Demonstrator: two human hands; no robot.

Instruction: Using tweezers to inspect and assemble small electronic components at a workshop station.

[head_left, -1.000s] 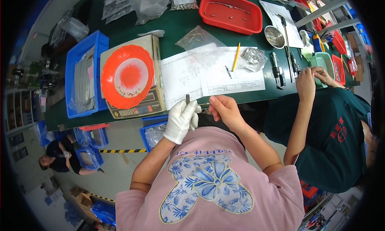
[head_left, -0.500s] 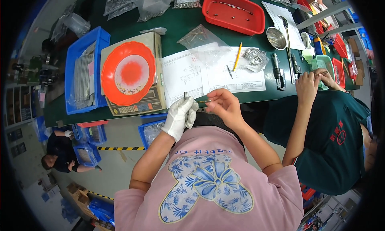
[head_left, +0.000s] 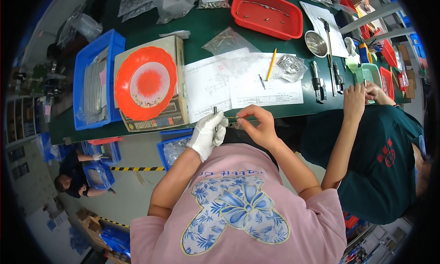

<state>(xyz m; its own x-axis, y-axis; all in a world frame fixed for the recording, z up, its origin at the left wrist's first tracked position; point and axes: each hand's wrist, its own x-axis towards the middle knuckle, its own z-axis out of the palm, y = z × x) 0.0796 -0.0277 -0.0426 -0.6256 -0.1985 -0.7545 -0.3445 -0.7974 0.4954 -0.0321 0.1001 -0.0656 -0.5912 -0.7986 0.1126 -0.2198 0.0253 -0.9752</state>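
My left hand (head_left: 207, 134), in a white glove, is closed round a small dark metal cylinder (head_left: 215, 110) whose end stands up above the fingers. Just to its right, my bare right hand (head_left: 258, 126) pinches a thin metal pin (head_left: 235, 118) between thumb and fingertips. This pin points toward the gloved fingers; whether it enters the cylinder I cannot tell. Both hands are at the table's front edge, below the printed drawing sheets (head_left: 208, 92). A yellow pencil (head_left: 272, 64), a thin dark pen-like tool (head_left: 262, 81) and a plastic bag of metal parts (head_left: 291, 67) lie on the sheets.
An orange-red plate (head_left: 145, 83) rests on a boxy scale (head_left: 153, 121), beside a blue bin (head_left: 77, 94). Farther back stand a red tray (head_left: 267, 31) and a steel bowl (head_left: 316, 44). Measuring tools (head_left: 318, 83) lie right. A co-worker's hands (head_left: 362, 94) work at the right.
My right fingers have drawn into a tighter pinch, and my left hand has tilted slightly with the cylinder. At the right, the co-worker's hands have shifted; a person at far left has stretched out an arm.
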